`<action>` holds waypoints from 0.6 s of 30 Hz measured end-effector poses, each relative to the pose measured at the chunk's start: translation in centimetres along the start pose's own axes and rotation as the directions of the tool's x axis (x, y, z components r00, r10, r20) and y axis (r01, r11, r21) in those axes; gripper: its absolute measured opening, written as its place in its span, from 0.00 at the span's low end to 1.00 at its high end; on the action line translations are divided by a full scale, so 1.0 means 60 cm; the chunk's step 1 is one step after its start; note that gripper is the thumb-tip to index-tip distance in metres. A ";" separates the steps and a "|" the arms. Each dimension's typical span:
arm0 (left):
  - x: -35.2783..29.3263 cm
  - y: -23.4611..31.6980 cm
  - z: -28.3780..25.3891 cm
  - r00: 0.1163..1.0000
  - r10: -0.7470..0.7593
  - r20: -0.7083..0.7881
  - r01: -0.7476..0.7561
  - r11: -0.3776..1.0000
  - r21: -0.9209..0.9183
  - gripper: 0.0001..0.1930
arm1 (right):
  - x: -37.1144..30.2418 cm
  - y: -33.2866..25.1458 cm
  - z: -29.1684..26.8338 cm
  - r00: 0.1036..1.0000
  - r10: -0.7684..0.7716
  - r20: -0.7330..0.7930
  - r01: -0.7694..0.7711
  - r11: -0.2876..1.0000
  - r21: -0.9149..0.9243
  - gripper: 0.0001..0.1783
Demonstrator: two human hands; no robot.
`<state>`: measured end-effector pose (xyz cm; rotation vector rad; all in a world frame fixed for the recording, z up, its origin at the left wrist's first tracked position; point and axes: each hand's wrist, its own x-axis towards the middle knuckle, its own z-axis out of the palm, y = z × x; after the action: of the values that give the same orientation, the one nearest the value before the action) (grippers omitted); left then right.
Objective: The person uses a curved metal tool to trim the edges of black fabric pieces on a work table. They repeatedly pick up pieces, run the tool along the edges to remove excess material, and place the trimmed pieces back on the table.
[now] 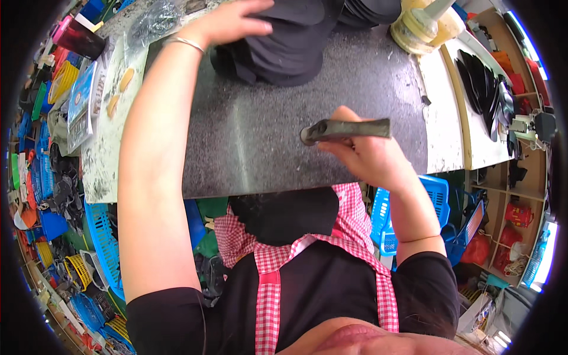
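In my right hand (381,158) is a hammer (355,128), its metal head level above the dark work board (260,139). The round striking face points left, and my fingers wrap the handle, which is mostly hidden beneath the head. My left hand (231,22) reaches to the far side with fingers spread, at the left edge of a pile of black flat pieces (284,47). Their rounded edges overlap in layers. Over my checked apron, a black sheet-like piece (290,216) lies on my lap, against the table's near edge.
A glue-stained yellowish pot (414,32) stands far right, beside more black pieces (367,12). Black curved pieces (479,83) lie on the right side board. At left are a dark tumbler (80,38), a clear plastic bag (154,23) and a packet (83,109). Blue baskets (435,192) flank the table.
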<state>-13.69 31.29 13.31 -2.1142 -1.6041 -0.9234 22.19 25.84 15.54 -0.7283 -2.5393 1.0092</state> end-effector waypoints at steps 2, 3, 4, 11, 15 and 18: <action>0.017 0.013 0.020 0.959 -0.106 0.264 0.085 0.992 0.089 0.21 | 0.013 0.016 0.005 0.998 -0.060 -0.023 0.058 0.996 -0.073 0.13; 0.024 0.090 0.020 0.940 -0.249 0.235 0.220 0.965 0.141 0.18 | 0.015 0.025 0.000 0.999 -0.010 -0.036 0.006 0.995 -0.102 0.13; 0.006 0.130 0.019 0.965 -0.198 0.175 0.159 0.964 0.211 0.13 | 0.023 0.031 -0.001 0.999 0.016 -0.038 -0.020 0.993 -0.113 0.14; -0.041 0.233 -0.021 0.996 -0.087 0.021 0.086 0.996 0.025 0.06 | 0.098 0.118 -0.028 0.979 -0.071 -0.191 0.005 0.947 -0.322 0.15; -0.034 0.191 -0.008 0.947 -0.301 -0.113 0.271 0.937 -0.221 0.16 | 0.102 0.084 -0.084 0.969 0.052 -0.242 -0.072 0.995 -0.075 0.13; -0.009 0.148 0.013 0.885 -0.462 -0.060 0.412 0.837 -0.360 0.17 | 0.129 0.087 -0.103 0.896 -0.149 -0.418 0.077 0.980 -0.186 0.14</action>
<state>-5.17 28.59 13.45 -1.8408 -2.0151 -1.5664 20.43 36.79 16.98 -0.7412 -2.2576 0.5286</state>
